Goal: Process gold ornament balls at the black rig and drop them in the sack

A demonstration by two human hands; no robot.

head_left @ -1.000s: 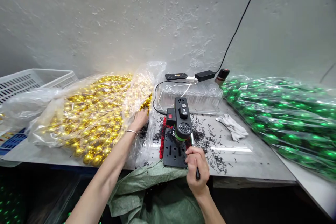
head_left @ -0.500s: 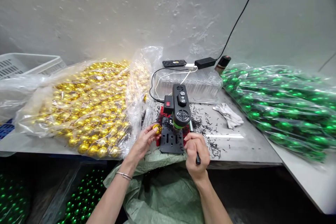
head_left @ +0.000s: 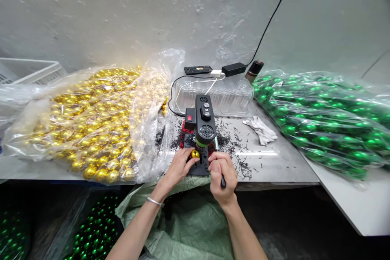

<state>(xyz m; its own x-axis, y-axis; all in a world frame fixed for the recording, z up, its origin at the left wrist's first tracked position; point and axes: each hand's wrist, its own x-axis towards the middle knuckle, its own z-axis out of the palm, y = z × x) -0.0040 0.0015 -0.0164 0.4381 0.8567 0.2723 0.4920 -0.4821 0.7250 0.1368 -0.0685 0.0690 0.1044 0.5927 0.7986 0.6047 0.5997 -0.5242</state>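
Observation:
Between its thumb and fingers, my left hand point(head_left: 180, 165) holds a gold ball point(head_left: 195, 154) over the black slotted plate point(head_left: 199, 167), just below the head of a small black machine point(head_left: 206, 120). My right hand point(head_left: 224, 175) is closed around the machine's black-tipped lever point(head_left: 223, 182), to the right of the plate. Black shavings point(head_left: 233, 142) lie scattered around the machine's base. Left of it, a clear plastic bag point(head_left: 100, 120) is full of gold balls.
Green balls fill a bag point(head_left: 317, 118) on the right. A white glove point(head_left: 261, 130), clear plastic trays point(head_left: 216, 95), a power adapter point(head_left: 234, 68) and cables are behind. A green sack point(head_left: 191, 223) hangs at the table's front edge.
My left hand has moved right with the gold ball, from beside the plate to under the machine's head. My right hand still grips the lever. The view has shifted slightly.

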